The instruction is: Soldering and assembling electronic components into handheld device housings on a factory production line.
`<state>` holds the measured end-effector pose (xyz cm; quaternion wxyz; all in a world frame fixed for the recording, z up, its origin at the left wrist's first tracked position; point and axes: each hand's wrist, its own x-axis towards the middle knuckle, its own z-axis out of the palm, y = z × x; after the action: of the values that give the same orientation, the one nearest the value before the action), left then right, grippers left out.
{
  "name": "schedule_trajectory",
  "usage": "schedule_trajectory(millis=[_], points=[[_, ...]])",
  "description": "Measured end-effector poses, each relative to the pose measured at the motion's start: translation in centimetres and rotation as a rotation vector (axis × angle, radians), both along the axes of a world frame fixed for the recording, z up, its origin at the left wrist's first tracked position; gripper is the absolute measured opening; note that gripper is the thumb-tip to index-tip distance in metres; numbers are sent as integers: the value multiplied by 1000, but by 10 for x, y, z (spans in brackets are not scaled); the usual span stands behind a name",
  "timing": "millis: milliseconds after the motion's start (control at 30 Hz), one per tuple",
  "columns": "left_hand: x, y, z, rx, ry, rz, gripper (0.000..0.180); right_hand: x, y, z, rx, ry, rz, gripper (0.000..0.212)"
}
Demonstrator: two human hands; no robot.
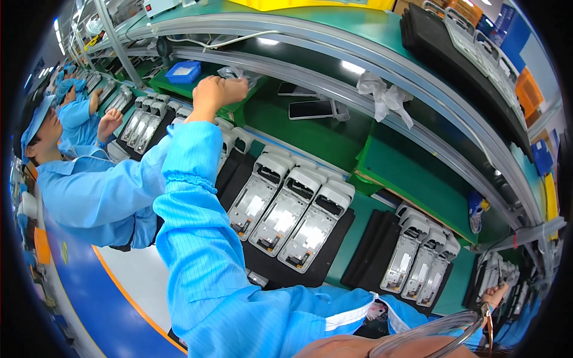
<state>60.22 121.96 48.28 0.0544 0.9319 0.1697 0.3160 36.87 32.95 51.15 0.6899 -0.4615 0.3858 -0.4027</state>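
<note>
My left hand (216, 95) is stretched out to the back left, its fingers curled closed beside a crumpled clear plastic bag (237, 74). What its fingers hold, if anything, is hidden. Far off to the right, my right hand (494, 296) is bent at a row of grey housings (493, 271); its fingers look closed, and what they grip is too small to make out. Between my arms, several pale grey handheld-device housings (279, 209) lie in a row on a black foam mat (327, 253). More such housings (425, 256) lie on a second mat to the right.
A blue bin (183, 72) with white pieces stands on the green shelf (319, 138). A phone-like device (311, 110) lies there too. White crumpled sheeting (385, 95) hangs from the metal rail (334, 48). A co-worker in a blue smock (101, 194) sits close at left.
</note>
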Motion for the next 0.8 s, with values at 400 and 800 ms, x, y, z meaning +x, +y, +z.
schedule_trajectory(millis=[400, 800], points=[[21, 0, 10, -576, 341, 109, 93, -23, -32, -18, 39, -10, -93, 20], [-38, -126, 82, -355, 458, -491, 25, 0, 8, -24, 74, -69, -4, 29]])
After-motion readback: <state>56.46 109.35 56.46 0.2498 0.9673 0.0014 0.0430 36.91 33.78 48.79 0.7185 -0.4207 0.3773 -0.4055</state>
